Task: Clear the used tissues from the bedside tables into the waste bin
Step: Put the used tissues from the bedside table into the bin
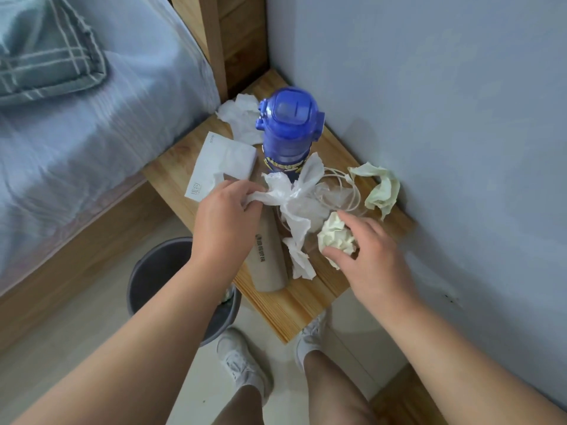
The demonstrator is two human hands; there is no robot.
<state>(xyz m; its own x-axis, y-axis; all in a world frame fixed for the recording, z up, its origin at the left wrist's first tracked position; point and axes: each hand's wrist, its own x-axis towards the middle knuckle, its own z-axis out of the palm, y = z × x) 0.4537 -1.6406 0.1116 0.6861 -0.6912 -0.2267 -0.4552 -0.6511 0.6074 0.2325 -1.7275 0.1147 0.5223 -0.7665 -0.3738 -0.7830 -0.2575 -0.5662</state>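
Forearms reach in from the bottom edge toward the wooden counter (310, 302). Left hand (227, 222) has its fingers closed on a long white tissue (294, 204) that trails across a coiled white cable (352, 194). Right hand (368, 259) has fingers curled around a cream crumpled tissue (336, 236), apparently gripping it. Still left on the counter: another cream tissue (382, 191) by the wall and a white tissue (242, 116) behind the blue bottle (288, 133). Waste bin (153, 271) sits on the floor just left of the counter, under the left forearm. Risks: the white tissue could snag the cable and drag it, or brush the upright bottle and tip it; the cardboard tube (270, 259) near the counter edge could roll off if knocked.
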